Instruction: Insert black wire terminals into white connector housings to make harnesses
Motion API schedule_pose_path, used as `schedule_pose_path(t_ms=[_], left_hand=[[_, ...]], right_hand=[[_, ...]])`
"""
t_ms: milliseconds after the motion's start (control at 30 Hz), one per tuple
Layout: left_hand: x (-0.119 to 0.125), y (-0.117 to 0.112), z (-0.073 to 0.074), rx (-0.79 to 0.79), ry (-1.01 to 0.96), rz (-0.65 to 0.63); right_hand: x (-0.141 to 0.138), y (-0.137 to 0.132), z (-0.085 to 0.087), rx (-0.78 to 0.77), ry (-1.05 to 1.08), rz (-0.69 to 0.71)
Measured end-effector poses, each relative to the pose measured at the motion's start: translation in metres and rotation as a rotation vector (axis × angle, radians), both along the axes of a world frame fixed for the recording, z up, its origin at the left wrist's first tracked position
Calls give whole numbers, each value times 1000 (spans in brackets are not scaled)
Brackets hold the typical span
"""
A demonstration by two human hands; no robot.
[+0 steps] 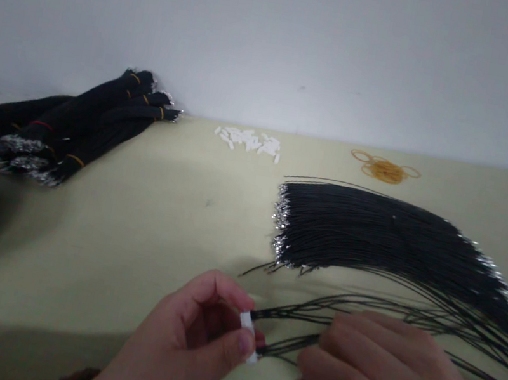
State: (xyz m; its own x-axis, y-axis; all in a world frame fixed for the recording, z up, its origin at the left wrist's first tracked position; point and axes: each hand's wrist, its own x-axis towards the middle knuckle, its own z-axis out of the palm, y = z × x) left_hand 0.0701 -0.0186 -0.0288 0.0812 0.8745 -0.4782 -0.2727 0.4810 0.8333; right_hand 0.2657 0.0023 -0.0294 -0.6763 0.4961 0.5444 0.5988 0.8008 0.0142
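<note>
At the lower centre of the frame, a white connector (pixel 246 320) is pinched between the thumb and fingers of the left hand (pixel 183 346). Its right side is met by two groups of black wires (pixel 285 314), one near each end. At the lower right, the wires are partly covered by the curled right hand (pixel 390 378); whether any are gripped by it cannot be told. Above, at centre right, a broad layer of cut wires (pixel 368 230) is spread on the table (pixel 139 242). Loose white pieces (pixel 249 141) are heaped at upper centre, yellow rubber bands (pixel 386 170) are piled at upper right, and banded black bundles (pixel 98 107) are stacked at upper left.
</note>
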Motion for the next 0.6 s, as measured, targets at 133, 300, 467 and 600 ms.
schedule_pose_path(t_ms=[133, 300, 467, 600], left_hand=[[0, 0, 0, -1, -23, -18], [-1, -2, 1, -7, -8, 5], [-2, -1, -2, 11, 4, -26], [-2, -1, -3, 0, 11, -33]], right_hand=[[-5, 0, 2, 10, -26, 8], [-12, 0, 6, 6, 15, 41], [-14, 1, 3, -36, 72, 27], [-15, 1, -1, -63, 122, 86]])
